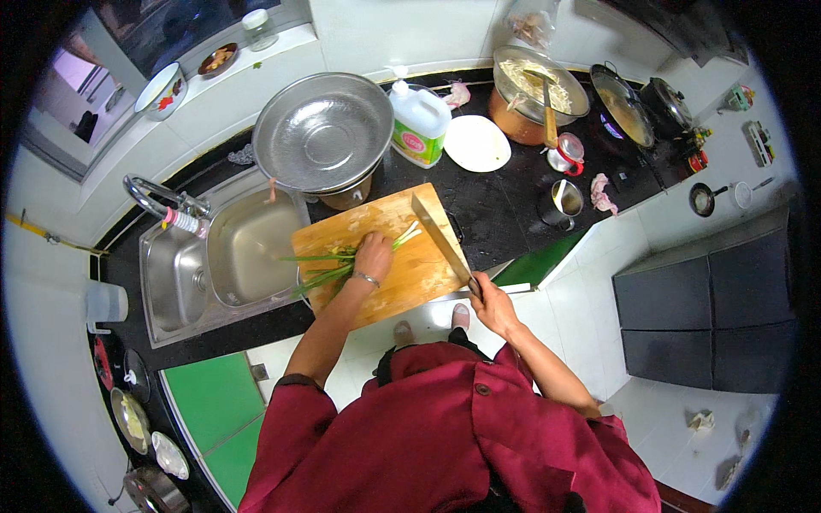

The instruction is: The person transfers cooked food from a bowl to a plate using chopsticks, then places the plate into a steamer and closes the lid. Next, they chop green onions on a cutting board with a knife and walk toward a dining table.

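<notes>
A bunch of green onions (333, 272) lies across a wooden cutting board (378, 301), held down by my left hand (373, 258). Their white ends point up and right, while the green leaves reach past the board's left edge. My right hand (494, 301) grips the handle of a kitchen cleaver (442, 240). Its long blade slants over the right part of the board, to the right of the white onion ends and apart from them. Wet patches and small pale scraps mark the board. My left fingers partly hide the middle of the bunch.
Left of the board is a steel double sink (250, 250) with a faucet (160, 199). Behind it stand a large metal strainer (324, 131), a detergent jug (417, 125) and a white plate (478, 143). Farther right are a strainer of shredded food (535, 83), a metal cup (561, 204) and a wok (622, 106).
</notes>
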Tool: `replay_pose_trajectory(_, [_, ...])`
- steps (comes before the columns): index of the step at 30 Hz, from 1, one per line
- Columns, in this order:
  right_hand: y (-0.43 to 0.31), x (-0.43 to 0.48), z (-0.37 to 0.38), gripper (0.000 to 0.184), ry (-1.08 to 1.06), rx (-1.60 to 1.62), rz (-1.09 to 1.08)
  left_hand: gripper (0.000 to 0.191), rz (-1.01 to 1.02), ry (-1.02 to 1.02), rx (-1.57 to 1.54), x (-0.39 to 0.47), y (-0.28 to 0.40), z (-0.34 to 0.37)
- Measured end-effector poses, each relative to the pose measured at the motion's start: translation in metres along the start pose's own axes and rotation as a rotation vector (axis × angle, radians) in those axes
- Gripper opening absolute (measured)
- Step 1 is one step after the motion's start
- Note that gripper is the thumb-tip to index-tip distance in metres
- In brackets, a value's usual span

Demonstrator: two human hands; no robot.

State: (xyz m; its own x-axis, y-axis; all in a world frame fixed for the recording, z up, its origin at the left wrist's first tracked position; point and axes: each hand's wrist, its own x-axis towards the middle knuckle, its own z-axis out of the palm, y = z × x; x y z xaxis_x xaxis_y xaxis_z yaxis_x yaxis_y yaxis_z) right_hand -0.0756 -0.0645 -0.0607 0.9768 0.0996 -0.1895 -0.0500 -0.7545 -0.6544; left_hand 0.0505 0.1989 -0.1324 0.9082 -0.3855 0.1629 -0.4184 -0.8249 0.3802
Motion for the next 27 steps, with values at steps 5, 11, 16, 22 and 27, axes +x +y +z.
replay_pose_trajectory(5, [0.001, -0.002, 0.001, 0.038, 0.007, -0.083, -0.044, 0.026, 0.018, 0.124, -0.041, -0.010, 0.003, 0.006])
replay_pose_trajectory(11, [0.001, -0.004, -0.002, 0.034, -0.016, -0.222, -0.089, 0.022, 0.046, 0.126, -0.131, -0.012, 0.003, 0.010])
replay_pose_trajectory(16, [-0.003, -0.002, -0.008, 0.035, -0.004, -0.337, -0.159, 0.015, 0.032, 0.162, -0.199, -0.003, 0.000, 0.025])
replay_pose_trajectory(22, [-0.015, -0.018, -0.014, 0.044, -0.037, -0.418, -0.192, 0.007, 0.046, 0.194, -0.242, -0.004, -0.003, 0.030])
replay_pose_trajectory(27, [-0.021, -0.017, -0.008, 0.043, -0.083, -0.559, -0.184, 0.002, 0.126, 0.296, -0.235, -0.002, -0.003, 0.032])
